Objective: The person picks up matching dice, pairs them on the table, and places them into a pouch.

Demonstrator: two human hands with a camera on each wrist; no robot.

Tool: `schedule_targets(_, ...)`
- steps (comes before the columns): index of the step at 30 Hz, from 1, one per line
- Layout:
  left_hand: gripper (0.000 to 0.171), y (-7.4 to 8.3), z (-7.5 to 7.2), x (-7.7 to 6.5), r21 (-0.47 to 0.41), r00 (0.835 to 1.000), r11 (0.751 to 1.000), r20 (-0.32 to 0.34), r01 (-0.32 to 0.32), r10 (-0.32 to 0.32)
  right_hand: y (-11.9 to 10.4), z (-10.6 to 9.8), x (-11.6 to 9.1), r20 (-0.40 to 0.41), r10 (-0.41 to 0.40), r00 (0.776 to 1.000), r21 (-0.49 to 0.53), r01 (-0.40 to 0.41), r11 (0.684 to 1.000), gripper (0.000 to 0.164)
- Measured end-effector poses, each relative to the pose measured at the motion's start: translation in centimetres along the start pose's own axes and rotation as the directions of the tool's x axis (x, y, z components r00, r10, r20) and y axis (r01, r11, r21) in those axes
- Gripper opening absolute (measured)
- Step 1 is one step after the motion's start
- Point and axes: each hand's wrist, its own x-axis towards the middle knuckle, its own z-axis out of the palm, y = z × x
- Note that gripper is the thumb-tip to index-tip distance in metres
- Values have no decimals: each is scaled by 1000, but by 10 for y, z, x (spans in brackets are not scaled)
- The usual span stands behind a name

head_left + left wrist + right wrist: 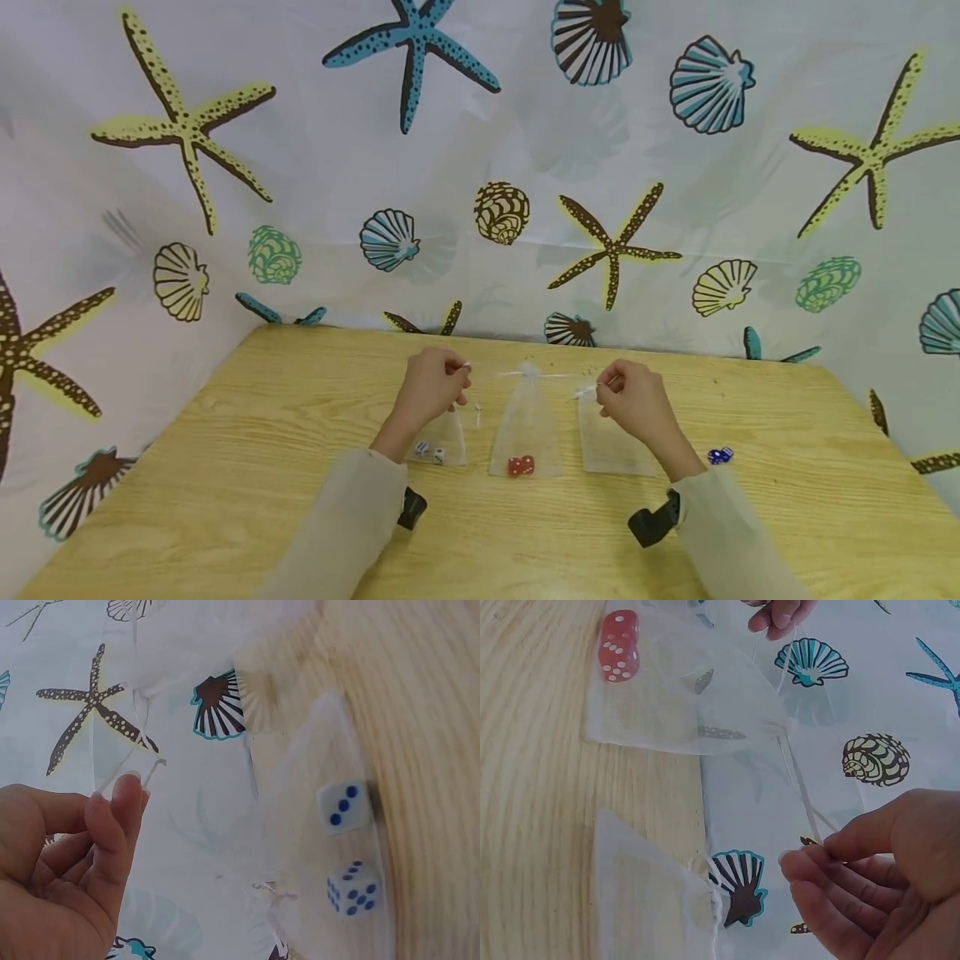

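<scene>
A sheer white drawstring bag (527, 421) with two red dice (521, 465) in its bottom lies in the middle of the table, its neck gathered. Between thumb and forefinger, my left hand (433, 382) pinches the cord (142, 716) on the left side. My right hand (636, 400) likewise pinches the cord (799, 780) on the opposite side, and both cords run out from the bag's neck. Partly behind my left hand is another sheer bag (453, 437) holding two white dice (345, 806) with blue pips. A flat sheer bag (652, 907) lies by my right hand.
Blue dice (720, 456) sit on the wooden table (772, 517), right of my right forearm. A white cloth (480, 150) printed with starfish and shells hangs along the table's back edge and sides. Each wrist carries a black camera.
</scene>
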Motion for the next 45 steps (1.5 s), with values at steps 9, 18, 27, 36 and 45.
schedule_targets(9,16,0,16,-13,142,995,986,63,-90,82,0,16,-6,-15,-62,998,-94,61,994,5)
schedule_targets(18,25,7,38,-25,189,963,971,250,-145,95,-6,35,-18,97,-142,985,-136,154,979,5)
schedule_targets(27,36,7,51,-29,242,918,956,391,-165,59,-11,47,-26,222,-68,973,-145,102,984,18)
schedule_targets(36,38,6,51,-31,279,922,941,379,-191,75,-9,44,-27,266,-111,958,-137,152,979,24)
schedule_targets(45,36,9,45,-35,288,934,942,351,-169,60,-7,36,-30,248,-132,960,-138,170,976,28)
